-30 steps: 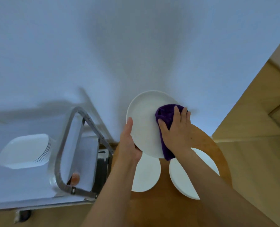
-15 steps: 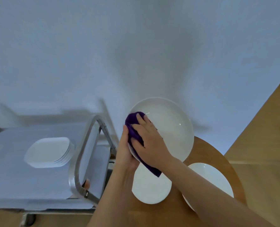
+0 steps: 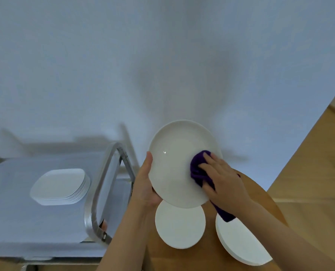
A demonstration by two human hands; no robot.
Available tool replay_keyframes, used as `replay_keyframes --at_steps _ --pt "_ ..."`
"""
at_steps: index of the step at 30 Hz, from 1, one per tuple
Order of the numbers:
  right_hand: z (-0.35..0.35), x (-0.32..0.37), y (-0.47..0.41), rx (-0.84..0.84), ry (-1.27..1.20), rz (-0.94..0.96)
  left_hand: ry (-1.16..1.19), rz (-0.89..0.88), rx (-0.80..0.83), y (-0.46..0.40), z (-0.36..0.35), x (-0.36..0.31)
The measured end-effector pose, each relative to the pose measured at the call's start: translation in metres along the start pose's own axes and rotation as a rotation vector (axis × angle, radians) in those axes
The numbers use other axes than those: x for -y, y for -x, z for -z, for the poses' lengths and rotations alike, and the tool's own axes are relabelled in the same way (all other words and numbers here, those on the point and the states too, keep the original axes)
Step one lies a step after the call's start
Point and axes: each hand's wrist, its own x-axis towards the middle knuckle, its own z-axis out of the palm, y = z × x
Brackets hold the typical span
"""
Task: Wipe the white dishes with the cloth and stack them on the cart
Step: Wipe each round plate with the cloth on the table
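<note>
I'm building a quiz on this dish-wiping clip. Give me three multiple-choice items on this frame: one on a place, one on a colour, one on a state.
1. Where is the stack of squarish dishes?
A. on the cart
B. on the round wooden table
C. on the floor

2. What colour is the cloth?
A. yellow
B. purple
C. green

3. How is the big round plate being held?
A. lying flat on the table
B. standing on the cart
C. lifted, gripped by the left hand

Key: 1 A, the stack of squarish dishes sits on the cart. 2 B, the cloth under the right hand is purple. 3 C, the left hand grips the big round plate at its edge, above the table.
</note>
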Motion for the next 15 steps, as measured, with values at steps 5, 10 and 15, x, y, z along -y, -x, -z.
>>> replay_keyframes --at_steps 5,10,15 --pt "-0.006 0.004 -0.027 -0.071 -0.012 -0.190 -0.157 -0.071 -0.120 -0.005 -0.005 0.005" --pt "-0.010 0.045 -0.063 -0.169 -0.301 -0.364 -0.200 -0.071 -0.254 -0.007 -0.019 0.002" --pt "-0.020 0.093 -0.058 -0.260 -0.365 -0.135 -0.098 -0.034 -0.264 -0.009 -0.027 -0.001"
